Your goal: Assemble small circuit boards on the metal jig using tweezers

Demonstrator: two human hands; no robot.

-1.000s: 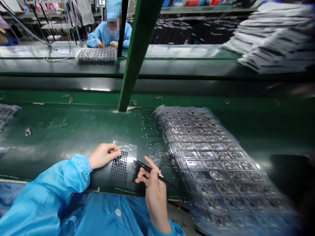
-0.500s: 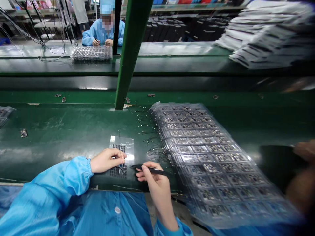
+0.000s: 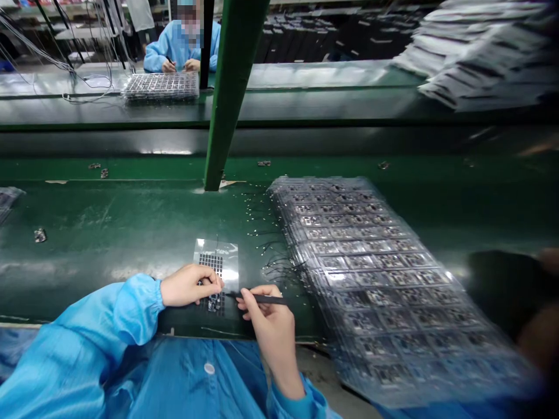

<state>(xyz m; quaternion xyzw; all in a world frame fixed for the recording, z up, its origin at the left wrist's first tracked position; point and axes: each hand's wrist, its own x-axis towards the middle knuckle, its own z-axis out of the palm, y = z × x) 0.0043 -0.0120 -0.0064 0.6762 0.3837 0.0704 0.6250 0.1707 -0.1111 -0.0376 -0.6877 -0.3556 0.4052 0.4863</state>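
Fingers pinched, my left hand point(image 3: 191, 285) rests over a clear sheet point(image 3: 231, 262) printed with a grid of small black squares point(image 3: 211, 261). Its fingertips close on the upper part of a small circuit board point(image 3: 213, 304), which they partly cover. My right hand point(image 3: 268, 314) grips black tweezers point(image 3: 266, 299) like a pen, their tips pointing left at the board's edge. Whether the tips touch the board I cannot tell. To the right lies a stack of clear trays point(image 3: 371, 262) filled with small boards, with thin black wires point(image 3: 279, 267) sticking out from its left side.
A green post point(image 3: 231, 87) rises from the green bench point(image 3: 109, 233). Loose small boards, one at the left point(image 3: 40, 235), lie about. Across the bench, a co-worker point(image 3: 174, 49) in blue works behind another tray stack point(image 3: 161, 86). White stacked sheets point(image 3: 480, 58) stand at far right.
My right hand has moved slightly left with the tweezers, bringing their tips closer to the board. My left hand stays in place. The view has tilted down a little.
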